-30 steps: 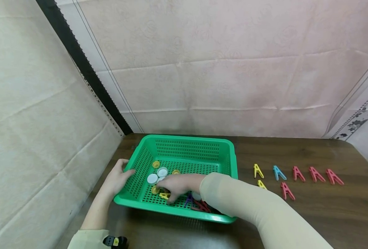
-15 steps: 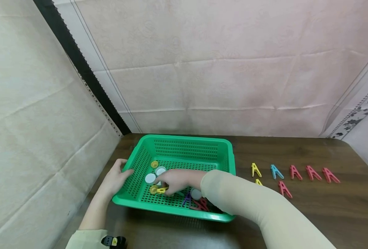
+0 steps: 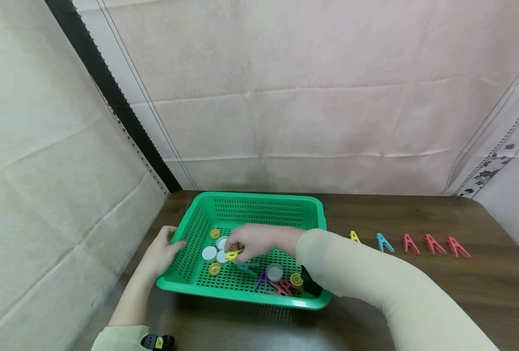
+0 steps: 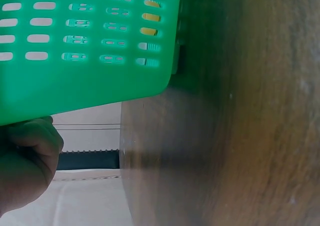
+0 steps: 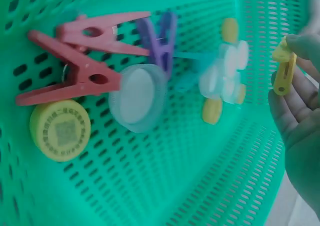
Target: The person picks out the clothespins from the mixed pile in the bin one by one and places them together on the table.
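My left hand [image 3: 160, 254] grips the left rim of a green perforated plastic basket [image 3: 242, 297], thumb over the edge. The left wrist view shows that hand [image 4: 32, 158] at the basket's wall. Above the basket floor, my right hand [image 3: 256, 241] pinches a yellow clothespin [image 5: 284, 77] between thumb and fingers. Beneath and around it lie white bottle caps [image 3: 209, 253], yellow bottle caps [image 3: 214, 269] and a blue clothespin [image 3: 247, 268]. Nearer the right wrist are a purple clothespin [image 5: 161, 43], red clothespins [image 5: 75, 76], a clear-white cap [image 5: 137, 97] and another yellow cap [image 5: 60, 131].
On the wooden table [image 3: 417, 287] right of the basket stands a row of clothespins: a yellow one [image 3: 354, 237], a blue one [image 3: 384, 243] and red ones [image 3: 434, 244]. My right sleeve covers part of that area. Cloth-covered walls [image 3: 286, 122] rise behind and to the left.
My right hand has lifted the yellow clothespin from among the caps and moved up and slightly right. The left hand keeps its hold on the rim. The head view has shifted slightly.
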Tool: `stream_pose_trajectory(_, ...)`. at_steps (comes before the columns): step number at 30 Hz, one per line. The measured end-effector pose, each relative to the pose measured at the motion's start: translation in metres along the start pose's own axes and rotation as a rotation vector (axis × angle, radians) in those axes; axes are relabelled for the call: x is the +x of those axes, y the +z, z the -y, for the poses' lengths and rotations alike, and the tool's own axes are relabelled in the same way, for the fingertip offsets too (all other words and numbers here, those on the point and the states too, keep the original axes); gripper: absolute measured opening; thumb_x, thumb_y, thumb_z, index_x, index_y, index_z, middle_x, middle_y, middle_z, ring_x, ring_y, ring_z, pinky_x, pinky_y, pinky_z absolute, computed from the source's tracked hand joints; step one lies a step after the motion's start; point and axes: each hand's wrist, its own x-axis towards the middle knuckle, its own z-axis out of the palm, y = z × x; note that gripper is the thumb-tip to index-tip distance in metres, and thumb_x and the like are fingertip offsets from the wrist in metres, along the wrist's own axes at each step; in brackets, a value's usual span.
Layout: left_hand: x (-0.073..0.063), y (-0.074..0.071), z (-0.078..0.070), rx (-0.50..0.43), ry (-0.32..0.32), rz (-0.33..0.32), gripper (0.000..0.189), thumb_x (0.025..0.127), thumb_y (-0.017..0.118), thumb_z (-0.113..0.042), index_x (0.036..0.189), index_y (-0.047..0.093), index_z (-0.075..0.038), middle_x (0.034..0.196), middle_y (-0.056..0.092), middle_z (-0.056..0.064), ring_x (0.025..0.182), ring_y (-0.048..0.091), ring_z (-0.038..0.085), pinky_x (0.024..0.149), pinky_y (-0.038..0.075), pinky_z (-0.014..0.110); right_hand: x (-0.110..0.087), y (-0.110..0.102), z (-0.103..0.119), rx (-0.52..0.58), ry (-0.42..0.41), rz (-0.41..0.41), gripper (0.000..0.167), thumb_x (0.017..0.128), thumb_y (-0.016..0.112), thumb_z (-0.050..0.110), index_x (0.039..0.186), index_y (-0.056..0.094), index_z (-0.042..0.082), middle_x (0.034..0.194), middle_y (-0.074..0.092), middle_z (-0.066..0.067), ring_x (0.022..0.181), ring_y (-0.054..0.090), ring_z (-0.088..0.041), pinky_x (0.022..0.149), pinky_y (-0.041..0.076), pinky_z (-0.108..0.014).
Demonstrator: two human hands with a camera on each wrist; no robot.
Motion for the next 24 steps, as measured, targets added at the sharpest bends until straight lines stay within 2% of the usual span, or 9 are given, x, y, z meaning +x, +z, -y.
stream_pose_trajectory(4, -0.002, -0.001, -0.001, 0.022, 0.006, -0.005, 0.052, 0.095, 0.051, -0.032, 0.135, 0.031, -0.006, 0.116, 0.051, 0.017, 0.081, 0.054, 0.023, 0.064, 0.044, 0.034, -0.010, -0.009, 0.002, -0.033, -0.025, -0.013, 0.016, 0.091, 0.062, 0.019, 0.107, 0.065, 0.018, 0.088, 0.051, 0.006, 0.077, 0.043, -0.008, 0.068, 0.037, -0.021)
stream_pose_trajectory(12, -0.004, 0.001, -0.001, 0.012, 0.009, 0.000, 0.052, 0.095, 0.051, -0.031, 0.135, 0.031, -0.006, 0.115, 0.051, 0.017, 0.081, 0.055, 0.023, 0.063, 0.044, 0.034, -0.037, -0.018, 0.004, -0.016, 0.005, -0.052, 0.020, 0.091, 0.060, 0.019, 0.110, 0.065, 0.017, 0.090, 0.052, 0.008, 0.079, 0.045, -0.008, 0.070, 0.039, -0.022)
stream_pose_trajectory(18, -0.005, 0.000, 0.001, 0.017, 0.009, -0.007, 0.051, 0.095, 0.051, -0.033, 0.134, 0.031, -0.007, 0.116, 0.051, 0.017, 0.083, 0.055, 0.024, 0.065, 0.043, 0.034, -0.074, -0.018, -0.008, -0.014, 0.033, -0.155, 0.021, 0.088, 0.061, 0.018, 0.109, 0.066, 0.017, 0.090, 0.053, 0.010, 0.080, 0.047, -0.008, 0.071, 0.042, -0.023)
stream_pose_trajectory(24, -0.007, 0.001, 0.001, -0.005, 0.008, -0.007, 0.050, 0.095, 0.050, -0.032, 0.134, 0.031, -0.007, 0.112, 0.052, 0.016, 0.079, 0.055, 0.022, 0.063, 0.044, 0.034, -0.099, -0.014, -0.018, -0.013, 0.044, -0.227, 0.018, 0.088, 0.061, 0.019, 0.105, 0.066, 0.018, 0.088, 0.052, 0.011, 0.080, 0.048, -0.011, 0.070, 0.041, -0.024)
